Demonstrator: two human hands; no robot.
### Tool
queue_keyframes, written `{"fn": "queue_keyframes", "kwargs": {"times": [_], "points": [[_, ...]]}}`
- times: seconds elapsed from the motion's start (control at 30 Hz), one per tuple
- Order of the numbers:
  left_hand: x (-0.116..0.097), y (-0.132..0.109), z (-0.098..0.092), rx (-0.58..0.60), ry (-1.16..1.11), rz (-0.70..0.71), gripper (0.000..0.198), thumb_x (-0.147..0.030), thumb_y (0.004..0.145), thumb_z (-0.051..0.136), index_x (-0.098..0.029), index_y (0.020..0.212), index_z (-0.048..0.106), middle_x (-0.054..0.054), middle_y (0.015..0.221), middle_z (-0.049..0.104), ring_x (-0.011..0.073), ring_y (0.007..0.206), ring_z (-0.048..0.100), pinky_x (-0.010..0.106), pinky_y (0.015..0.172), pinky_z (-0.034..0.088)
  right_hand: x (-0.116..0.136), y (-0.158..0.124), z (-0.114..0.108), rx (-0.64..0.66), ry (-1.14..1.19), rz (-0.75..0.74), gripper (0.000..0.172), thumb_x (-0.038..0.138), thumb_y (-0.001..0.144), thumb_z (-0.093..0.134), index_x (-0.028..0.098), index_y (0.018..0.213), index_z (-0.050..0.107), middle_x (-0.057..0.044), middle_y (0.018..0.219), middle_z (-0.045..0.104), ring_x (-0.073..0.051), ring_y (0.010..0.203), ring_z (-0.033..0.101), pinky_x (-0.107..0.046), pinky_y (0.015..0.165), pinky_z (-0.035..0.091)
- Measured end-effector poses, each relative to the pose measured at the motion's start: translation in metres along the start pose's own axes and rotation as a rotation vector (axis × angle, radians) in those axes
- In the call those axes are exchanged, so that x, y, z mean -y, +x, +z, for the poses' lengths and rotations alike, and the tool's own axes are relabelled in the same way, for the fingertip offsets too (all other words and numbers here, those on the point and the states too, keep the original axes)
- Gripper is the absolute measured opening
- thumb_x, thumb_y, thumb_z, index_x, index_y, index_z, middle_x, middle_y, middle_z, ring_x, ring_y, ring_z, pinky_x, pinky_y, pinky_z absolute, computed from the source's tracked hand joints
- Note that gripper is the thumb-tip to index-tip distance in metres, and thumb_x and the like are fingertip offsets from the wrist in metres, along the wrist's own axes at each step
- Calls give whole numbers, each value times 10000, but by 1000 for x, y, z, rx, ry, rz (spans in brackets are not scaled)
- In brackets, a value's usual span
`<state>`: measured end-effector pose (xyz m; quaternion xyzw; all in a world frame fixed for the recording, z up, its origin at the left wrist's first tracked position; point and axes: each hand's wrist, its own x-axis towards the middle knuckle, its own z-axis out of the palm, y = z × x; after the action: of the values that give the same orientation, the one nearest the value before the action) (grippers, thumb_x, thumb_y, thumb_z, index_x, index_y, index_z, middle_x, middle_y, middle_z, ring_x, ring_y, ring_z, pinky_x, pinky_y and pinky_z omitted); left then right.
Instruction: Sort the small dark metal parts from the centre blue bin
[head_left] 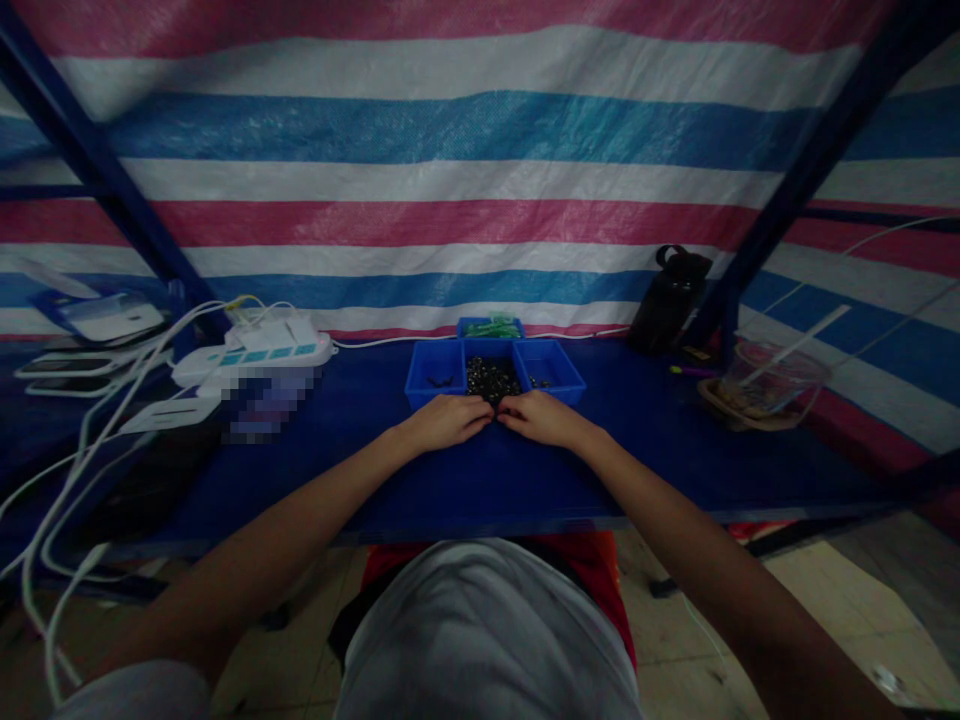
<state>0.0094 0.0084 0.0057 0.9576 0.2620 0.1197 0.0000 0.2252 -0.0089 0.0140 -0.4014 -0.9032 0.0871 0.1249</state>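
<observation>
My left hand [452,420] and my right hand [541,416] meet almost fingertip to fingertip at the front of the blue bins. Both have their fingers curled in a pinch; anything between them is too small or hidden to make out. Right behind the fingertips, the middle bin [493,347] holds a heap of small dark and shiny metal parts [492,377]. A few dark slim pieces [440,382] lie in the left bin [436,358]. In the right bin [551,362] there are several small shiny parts [538,382]. Green packets [493,327] fill a bin at the back.
On the left of the blue table [360,480] stand a white power strip [255,355], tangled white cables [82,470] and several phones [67,365]. A black bottle [670,300] and a clear plastic cup [780,375] with a straw are at right. Striped sheeting [450,180] hangs behind.
</observation>
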Motion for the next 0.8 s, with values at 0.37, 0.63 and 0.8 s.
{"fn": "queue_keyframes", "kwargs": {"times": [0.37,0.63,0.8], "points": [[-1,-1,-1,-19,1,9,205,-264,949,379,-206,1004,567,20,936,612,129,841,593,208,712,430,2,0,0,-3,-3,-10,149,253,890,516,155,903,628,-38,759,657,-128,678,579,-217,615,322],[-3,-2,0,-52,-22,21,224,-260,963,357,-204,1044,558,28,999,615,125,885,597,205,741,443,3,0,2,-18,-17,-19,161,266,907,494,159,906,615,-38,769,651,-129,680,574,-219,616,317],[-3,-2,0,-50,-41,23,233,-252,965,350,-205,1052,561,28,992,614,125,876,599,207,748,446,3,0,2,-10,13,-28,132,261,884,535,154,900,610,-29,746,646,-124,667,570,-211,607,318]]}}
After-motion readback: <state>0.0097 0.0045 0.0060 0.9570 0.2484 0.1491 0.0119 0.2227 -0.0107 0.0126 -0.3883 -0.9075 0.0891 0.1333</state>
